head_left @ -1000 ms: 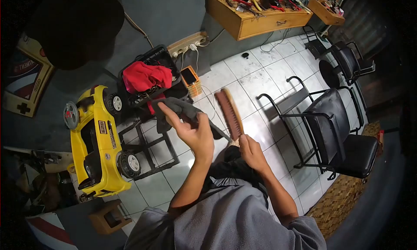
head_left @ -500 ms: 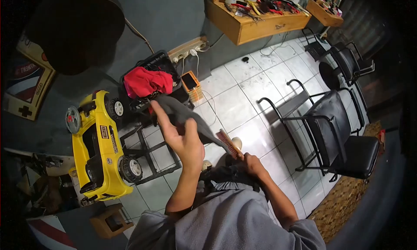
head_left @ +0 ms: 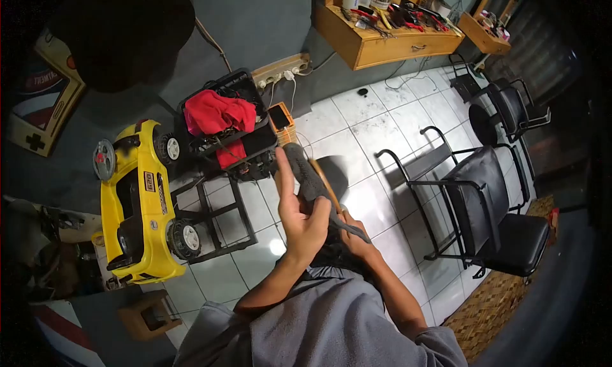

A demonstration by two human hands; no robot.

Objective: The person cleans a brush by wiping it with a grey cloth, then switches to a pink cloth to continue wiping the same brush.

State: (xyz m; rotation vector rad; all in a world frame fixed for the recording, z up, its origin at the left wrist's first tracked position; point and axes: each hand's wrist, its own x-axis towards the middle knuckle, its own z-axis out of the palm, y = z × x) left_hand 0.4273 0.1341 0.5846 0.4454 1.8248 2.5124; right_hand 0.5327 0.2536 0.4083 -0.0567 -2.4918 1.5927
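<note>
- Fingers: left hand (head_left: 303, 230) index and thumb extended beside the dark grey cloth (head_left: 312, 187); others hidden, grip cannot be told. Right hand (head_left: 355, 236) closed around the brush (head_left: 329, 183).
- Cloth between the hands, brush partly behind it; working them together would call for steady cloth.
- Floor (head_left: 373, 191) spans the gap to the chair (head_left: 478, 185); crate (head_left: 237, 81) edges lie beyond the left fingertips.

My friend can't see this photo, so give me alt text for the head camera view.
A person's left hand holds a dark gray cloth against a brush gripped in the right hand. To the left are a yellow toy car and a red cloth in a black basket; black chairs stand right.
</note>
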